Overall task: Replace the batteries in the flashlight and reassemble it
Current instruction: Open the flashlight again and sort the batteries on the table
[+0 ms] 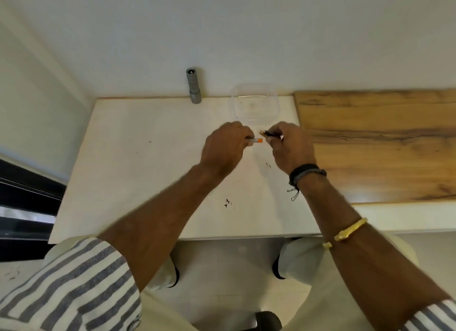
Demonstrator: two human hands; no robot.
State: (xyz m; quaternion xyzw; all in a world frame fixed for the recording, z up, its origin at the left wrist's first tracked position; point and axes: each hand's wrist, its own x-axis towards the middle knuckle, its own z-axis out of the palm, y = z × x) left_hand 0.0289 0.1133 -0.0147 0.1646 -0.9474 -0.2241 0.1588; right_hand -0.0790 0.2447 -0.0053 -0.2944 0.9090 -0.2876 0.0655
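Two batteries are in the hands: the left hand (227, 148) pinches an orange-tipped battery (257, 140), the right hand (291, 150) pinches a black battery (268, 133), tips nearly meeting; the flashlight (193, 86) stands upright at the far edge, well apart, so loading and closing it seem still to come. The white surface (148, 170) carries dark specks and a clear tub (271, 113) just beyond the hands; a wooden board (382, 143) lies right, a white wall (246, 34) behind.

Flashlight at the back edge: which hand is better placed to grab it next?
Left, probably. The flashlight stands upright beyond the left hand; the right hand is farther off, near the clear container. The left hand must first set down its orange-ended battery.
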